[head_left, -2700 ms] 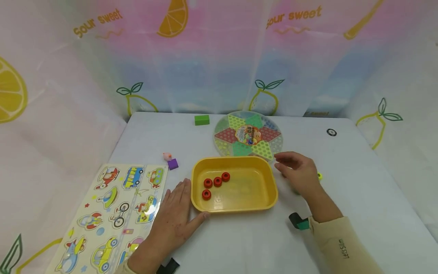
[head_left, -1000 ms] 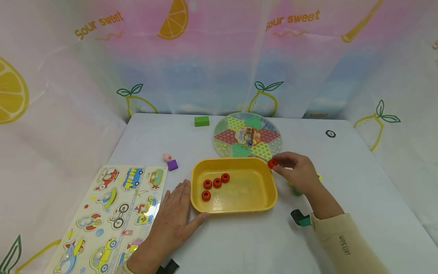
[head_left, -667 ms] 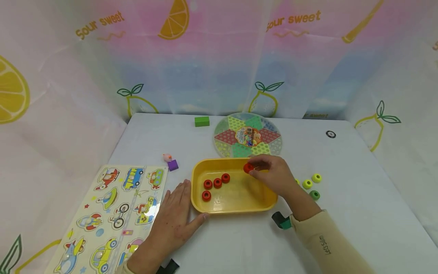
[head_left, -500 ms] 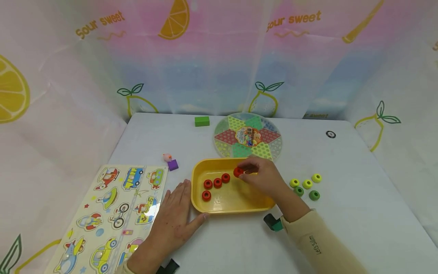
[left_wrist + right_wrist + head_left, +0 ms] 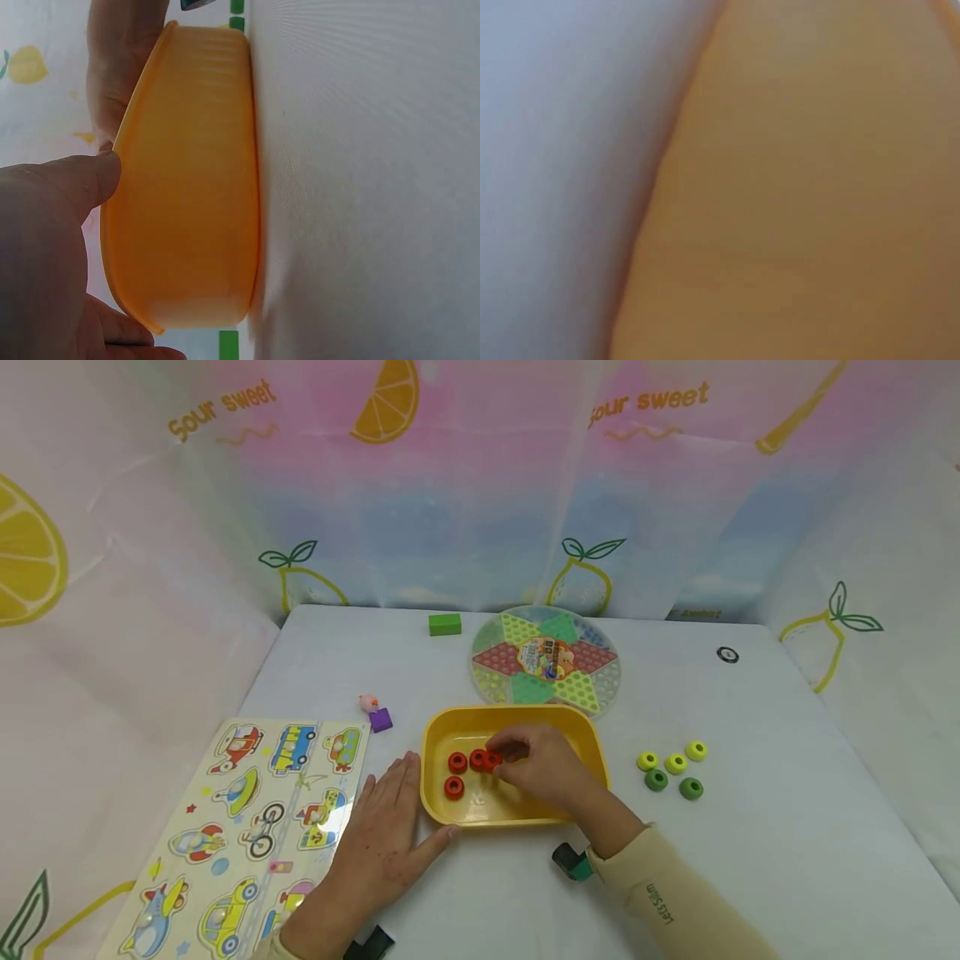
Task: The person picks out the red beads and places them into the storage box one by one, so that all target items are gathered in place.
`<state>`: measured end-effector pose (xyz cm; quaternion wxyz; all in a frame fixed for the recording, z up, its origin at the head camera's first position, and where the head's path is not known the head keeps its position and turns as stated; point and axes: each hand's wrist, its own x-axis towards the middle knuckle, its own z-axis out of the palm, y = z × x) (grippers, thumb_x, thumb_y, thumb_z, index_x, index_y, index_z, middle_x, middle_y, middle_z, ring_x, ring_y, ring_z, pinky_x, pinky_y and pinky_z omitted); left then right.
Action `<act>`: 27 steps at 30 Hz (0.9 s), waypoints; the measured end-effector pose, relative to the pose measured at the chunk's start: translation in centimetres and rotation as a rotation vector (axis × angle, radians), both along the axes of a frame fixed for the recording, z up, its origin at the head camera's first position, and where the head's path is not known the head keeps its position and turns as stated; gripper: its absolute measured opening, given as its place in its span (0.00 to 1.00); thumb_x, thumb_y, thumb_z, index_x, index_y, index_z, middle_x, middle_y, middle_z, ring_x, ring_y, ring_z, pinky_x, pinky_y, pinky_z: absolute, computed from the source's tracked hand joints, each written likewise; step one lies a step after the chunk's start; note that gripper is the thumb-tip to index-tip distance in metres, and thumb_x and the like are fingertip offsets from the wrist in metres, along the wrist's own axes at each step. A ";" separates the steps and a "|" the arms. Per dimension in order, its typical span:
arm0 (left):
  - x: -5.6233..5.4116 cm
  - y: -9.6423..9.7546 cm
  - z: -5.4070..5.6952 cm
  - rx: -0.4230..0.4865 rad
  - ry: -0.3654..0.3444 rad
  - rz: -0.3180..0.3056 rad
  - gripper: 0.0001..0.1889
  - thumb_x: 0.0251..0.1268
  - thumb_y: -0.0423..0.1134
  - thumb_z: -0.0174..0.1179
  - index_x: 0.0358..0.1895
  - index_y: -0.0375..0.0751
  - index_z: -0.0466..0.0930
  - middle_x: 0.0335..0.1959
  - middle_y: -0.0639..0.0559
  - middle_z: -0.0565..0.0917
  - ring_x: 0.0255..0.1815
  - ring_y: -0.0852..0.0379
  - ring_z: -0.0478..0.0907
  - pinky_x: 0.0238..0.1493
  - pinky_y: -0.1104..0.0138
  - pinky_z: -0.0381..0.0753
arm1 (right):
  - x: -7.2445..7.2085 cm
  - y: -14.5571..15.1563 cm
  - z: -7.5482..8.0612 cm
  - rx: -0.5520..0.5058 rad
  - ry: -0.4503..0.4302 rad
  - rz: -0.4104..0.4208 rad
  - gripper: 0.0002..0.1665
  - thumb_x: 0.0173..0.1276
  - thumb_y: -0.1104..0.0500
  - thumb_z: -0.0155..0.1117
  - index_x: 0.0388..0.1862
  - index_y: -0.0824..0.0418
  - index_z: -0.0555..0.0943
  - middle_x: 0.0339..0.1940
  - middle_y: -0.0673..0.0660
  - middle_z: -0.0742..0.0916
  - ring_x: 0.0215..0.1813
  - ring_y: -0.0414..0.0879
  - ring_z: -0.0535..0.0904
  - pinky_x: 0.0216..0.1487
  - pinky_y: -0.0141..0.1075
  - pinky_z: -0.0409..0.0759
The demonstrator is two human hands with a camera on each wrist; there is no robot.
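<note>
In the head view my right hand reaches into a yellow tray, thumb and fingers pinching a red bead. That bead sits beside another red bead. Left of them lie two more, one red bead above a lower red bead. My left hand lies with straight fingers along the tray's left side. The left wrist view shows its thumb at the rim of the tray. Close and blurred, the tray wall fills much of the right wrist view.
Right of the tray lie yellow-green beads and green beads. Behind it is a round checkers board, with a green block nearby. A picture puzzle board lies left, near a purple cube. A small black ring lies far right.
From the tray's right side, my right hand has carried a red bead left and down into the tray, beside the others. One red bead there is now hidden. My left hand has stayed put.
</note>
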<state>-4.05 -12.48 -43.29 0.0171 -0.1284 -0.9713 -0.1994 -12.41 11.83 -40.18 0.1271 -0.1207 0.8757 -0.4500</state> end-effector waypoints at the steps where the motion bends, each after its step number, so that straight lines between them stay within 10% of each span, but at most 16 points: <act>1: 0.0 0.0 0.0 -0.001 -0.003 -0.001 0.56 0.66 0.70 0.61 0.84 0.34 0.53 0.84 0.40 0.61 0.85 0.41 0.59 0.83 0.40 0.55 | 0.1 -0.1 -0.1 -0.002 -0.010 -0.001 0.14 0.66 0.64 0.74 0.49 0.54 0.90 0.47 0.48 0.91 0.47 0.43 0.86 0.56 0.41 0.87; 27: 0.0 -0.2 0.2 0.000 -0.005 0.000 0.55 0.67 0.71 0.60 0.84 0.34 0.53 0.84 0.40 0.62 0.85 0.41 0.59 0.83 0.40 0.55 | 0.2 -1.2 -1.0 0.033 -0.059 0.032 0.12 0.67 0.61 0.76 0.48 0.53 0.90 0.44 0.46 0.91 0.46 0.41 0.85 0.56 0.41 0.87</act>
